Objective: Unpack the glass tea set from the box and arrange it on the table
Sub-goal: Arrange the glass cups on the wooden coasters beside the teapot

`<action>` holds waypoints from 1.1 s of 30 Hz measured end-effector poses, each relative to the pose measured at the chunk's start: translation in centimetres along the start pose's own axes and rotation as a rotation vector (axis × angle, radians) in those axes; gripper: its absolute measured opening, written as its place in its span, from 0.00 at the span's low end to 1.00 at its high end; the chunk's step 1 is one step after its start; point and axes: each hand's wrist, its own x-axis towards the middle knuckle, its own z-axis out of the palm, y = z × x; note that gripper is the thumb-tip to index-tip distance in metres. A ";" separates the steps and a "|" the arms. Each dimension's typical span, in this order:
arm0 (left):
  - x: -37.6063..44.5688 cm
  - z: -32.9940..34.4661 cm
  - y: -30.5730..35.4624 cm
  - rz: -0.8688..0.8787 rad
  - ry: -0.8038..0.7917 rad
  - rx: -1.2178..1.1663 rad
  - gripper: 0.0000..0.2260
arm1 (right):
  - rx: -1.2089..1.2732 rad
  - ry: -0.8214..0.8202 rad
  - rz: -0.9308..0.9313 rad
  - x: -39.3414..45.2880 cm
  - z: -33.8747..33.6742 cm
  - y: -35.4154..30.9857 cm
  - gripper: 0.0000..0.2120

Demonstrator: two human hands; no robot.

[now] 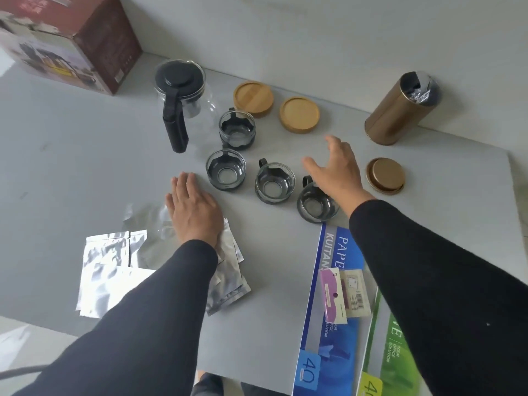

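Grey table (71, 155) edge lies past canister (400, 110).

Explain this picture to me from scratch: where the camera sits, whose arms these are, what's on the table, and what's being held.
There is no machine here. One camera worn on a person's head looks down at their own arms in black sleeves. The left hand lies flat on silver foil pouches. The right hand hovers open above the table, holding nothing. Out on the table stand a glass teapot with a black lid and handle, four glass cups, two bamboo coasters, an open bronze canister with its lid beside it, and the box.
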 end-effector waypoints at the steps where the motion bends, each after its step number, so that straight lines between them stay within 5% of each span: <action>1: 0.0 0.0 0.0 -0.005 -0.001 0.003 0.20 | -0.009 -0.005 -0.010 1.2 0.3 -0.5 0.33; 19: 0.4 0.1 -0.2 -0.068 0.009 0.062 0.22 | -0.146 0.044 0.159 13.0 5.8 -5.3 0.39; 33: 0.4 -0.2 -0.4 -0.031 -0.019 0.036 0.21 | -0.115 0.107 0.336 6.3 4.1 -6.3 0.43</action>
